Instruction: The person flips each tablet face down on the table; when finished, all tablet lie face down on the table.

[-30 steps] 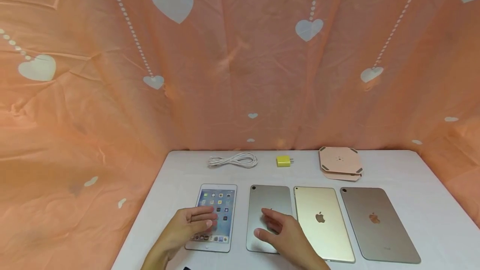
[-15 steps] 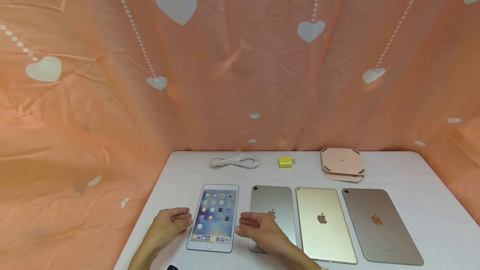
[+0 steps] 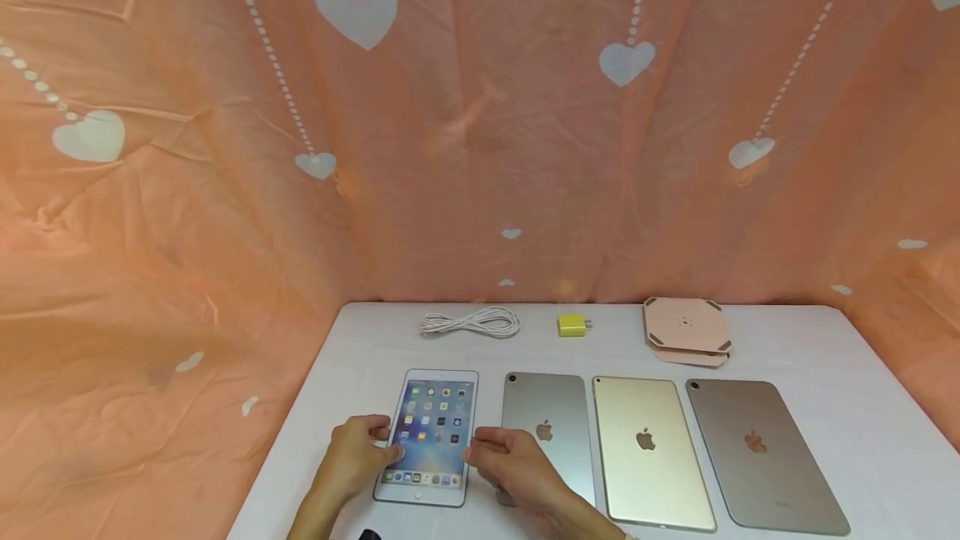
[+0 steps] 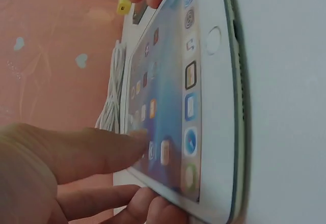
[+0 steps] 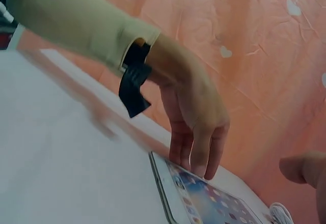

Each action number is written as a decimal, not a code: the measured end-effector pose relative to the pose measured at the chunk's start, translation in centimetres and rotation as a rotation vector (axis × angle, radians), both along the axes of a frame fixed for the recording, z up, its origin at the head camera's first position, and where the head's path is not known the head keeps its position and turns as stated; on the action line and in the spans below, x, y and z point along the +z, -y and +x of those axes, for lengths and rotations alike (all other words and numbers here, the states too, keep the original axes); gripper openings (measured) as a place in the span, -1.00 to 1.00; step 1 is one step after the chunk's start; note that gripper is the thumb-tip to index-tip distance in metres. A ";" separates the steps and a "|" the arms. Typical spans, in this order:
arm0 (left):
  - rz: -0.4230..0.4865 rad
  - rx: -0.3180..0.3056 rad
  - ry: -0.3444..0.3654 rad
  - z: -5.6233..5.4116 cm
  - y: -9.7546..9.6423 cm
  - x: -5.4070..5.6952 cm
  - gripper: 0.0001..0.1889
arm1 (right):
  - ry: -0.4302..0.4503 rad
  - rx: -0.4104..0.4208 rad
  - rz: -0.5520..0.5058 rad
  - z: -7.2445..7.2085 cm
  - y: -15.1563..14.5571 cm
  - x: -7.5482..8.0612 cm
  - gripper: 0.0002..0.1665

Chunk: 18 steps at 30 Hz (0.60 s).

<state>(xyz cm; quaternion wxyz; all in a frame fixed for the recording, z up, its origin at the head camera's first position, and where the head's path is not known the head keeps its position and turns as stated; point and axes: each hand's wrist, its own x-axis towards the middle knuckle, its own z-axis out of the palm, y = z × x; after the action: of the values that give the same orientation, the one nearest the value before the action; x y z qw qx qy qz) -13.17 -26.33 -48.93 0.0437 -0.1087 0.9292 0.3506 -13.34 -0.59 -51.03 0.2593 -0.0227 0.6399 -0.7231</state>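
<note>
A white-framed tablet [image 3: 431, 432] lies screen up on the table, its home screen lit with app icons. My left hand [image 3: 352, 452] grips its left edge: in the left wrist view the thumb [image 4: 107, 152] rests over the screen while the other fingers curl against the side. At the opposite edge, my right hand [image 3: 517, 465] has its thumb tip by the rim and its fingers extended, partly covering a grey tablet [image 3: 551, 407]. Whether the right fingertips touch the white tablet is hard to tell. In the right wrist view only part of the right hand [image 5: 308, 170] shows.
A gold tablet [image 3: 652, 457] and a larger grey tablet [image 3: 765, 457] lie face down to the right. Along the back sit a coiled white cable [image 3: 472, 322], a yellow charger plug [image 3: 572, 325] and a pink folded stand [image 3: 687, 330]. An orange curtain [image 3: 465, 148] surrounds the table.
From above the tablets, both hands moved to the two sides of the white tablet. Since half a second ago, the left hand has moved right onto its edge, and the right thumb has come to the opposite rim.
</note>
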 end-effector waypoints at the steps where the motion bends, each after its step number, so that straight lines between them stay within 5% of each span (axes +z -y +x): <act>1: -0.014 -0.001 -0.005 0.0 -0.2 -0.1 -0.39 | 0.009 -0.008 -0.004 0.0 0.0 0.0 -0.21; 8: -0.103 -0.013 -0.025 -0.3 -1.0 -0.4 -0.36 | 0.136 -0.054 -0.098 -0.2 0.1 0.6 -0.21; 18: -0.067 -0.038 -0.019 0.0 -0.7 -0.5 -0.45 | 0.249 -0.065 -0.255 -0.2 -0.1 0.7 -0.39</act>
<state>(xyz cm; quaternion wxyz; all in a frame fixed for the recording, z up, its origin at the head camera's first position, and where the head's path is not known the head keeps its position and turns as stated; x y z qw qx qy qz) -13.19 -25.65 -49.44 0.0376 -0.0892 0.9427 0.3193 -13.55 -0.54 -50.32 0.3079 0.0549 0.5063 -0.8037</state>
